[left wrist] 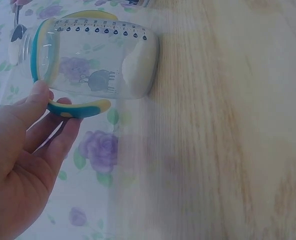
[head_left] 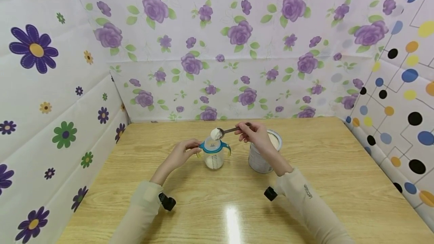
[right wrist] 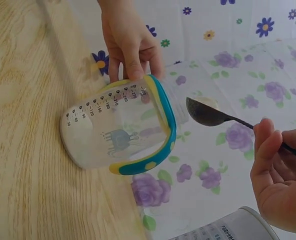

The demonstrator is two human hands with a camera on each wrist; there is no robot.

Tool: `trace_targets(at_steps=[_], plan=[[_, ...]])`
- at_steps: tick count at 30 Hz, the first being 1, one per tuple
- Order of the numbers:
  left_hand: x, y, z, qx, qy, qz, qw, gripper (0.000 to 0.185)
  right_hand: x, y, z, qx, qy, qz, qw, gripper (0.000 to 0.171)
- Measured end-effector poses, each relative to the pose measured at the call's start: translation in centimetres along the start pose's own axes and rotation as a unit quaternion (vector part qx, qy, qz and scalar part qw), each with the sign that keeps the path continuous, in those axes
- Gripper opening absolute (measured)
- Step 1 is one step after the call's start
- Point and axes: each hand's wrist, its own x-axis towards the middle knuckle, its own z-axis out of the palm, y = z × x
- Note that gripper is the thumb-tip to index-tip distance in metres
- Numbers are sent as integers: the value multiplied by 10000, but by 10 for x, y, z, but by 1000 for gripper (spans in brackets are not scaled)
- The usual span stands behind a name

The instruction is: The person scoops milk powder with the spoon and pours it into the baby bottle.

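A clear baby bottle with a blue and yellow handle ring stands upright on the table, white powder at its bottom and its mouth uncovered. My left hand grips one of its handles, thumb on the ring. Over the bottle's mouth, my right hand holds a dark spoon by its handle. White powder is heaped in the spoon's bowl. Beneath the right forearm stands an open can of pale powder, partly hidden by that arm.
The wooden table runs up to a flowered cloth backdrop. Patterned cloths also hang at the left and right. A small black wrist camera juts from the right sleeve.
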Motion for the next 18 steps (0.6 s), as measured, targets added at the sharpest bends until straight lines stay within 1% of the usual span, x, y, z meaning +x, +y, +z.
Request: trace_targets(at_steps=[3, 6, 8, 10, 15, 18], plan=[[0, 1, 1, -34, 8, 20, 10000, 24, 0, 1, 1, -106, -79, -104, 9999, 42], [0, 1, 1, -26, 29, -27, 10000, 24, -1, 2, 4, -262, -159, -270, 9992, 42], [0, 0, 1, -12, 36, -70, 10000, 23, -2, 2, 6, -364, -208, -413, 9983, 40], [-1, 0, 1, 14, 18, -33, 10000, 23, -3, 1, 7, -490, -257, -508, 9972, 36], [-1, 0, 0, -10, -26, 6, 10000, 22, -4, -1, 10, -798, -393, -577, 9944, 31], [-1, 0, 0, 5, -18, -3, 10000, 22, -4, -1, 11, -919, -450, -572, 9931, 32]])
